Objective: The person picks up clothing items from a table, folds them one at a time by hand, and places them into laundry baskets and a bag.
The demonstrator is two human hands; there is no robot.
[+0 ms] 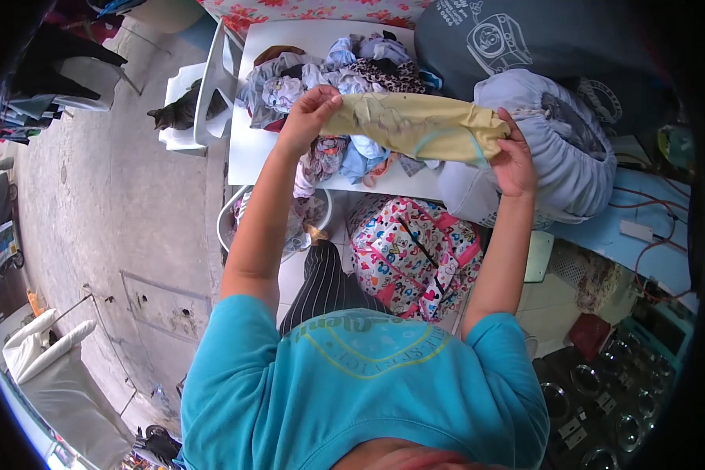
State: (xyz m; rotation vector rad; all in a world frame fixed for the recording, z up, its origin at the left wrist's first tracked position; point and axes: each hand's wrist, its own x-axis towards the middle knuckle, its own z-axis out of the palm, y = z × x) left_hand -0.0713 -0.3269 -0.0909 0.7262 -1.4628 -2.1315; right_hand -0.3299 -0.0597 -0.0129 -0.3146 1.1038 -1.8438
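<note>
Fingers of the left hand [312, 113]: were pinched on the left end of one yellow cloth [411, 121], upper centre of the frame. Fingers of the right hand [515, 159]: gripped the opposite end, where the fabric bunched into folds. Item: was thin, with a greyish print toward its left part and a pale blue curved line toward its right; hung stretched between both hands, above the white table [245, 160]. Handling, as judged: seemed light, soft and limp, not slippery, nothing brittle; probably sagged wherever unsupported, so was best taken at two far edges, thumb over fingers. Adjacent: heap of clothes [380, 51], upper centre; pale gathered bundle [552, 168], upper right; patterned bag [403, 254], below, centre of the frame
</note>
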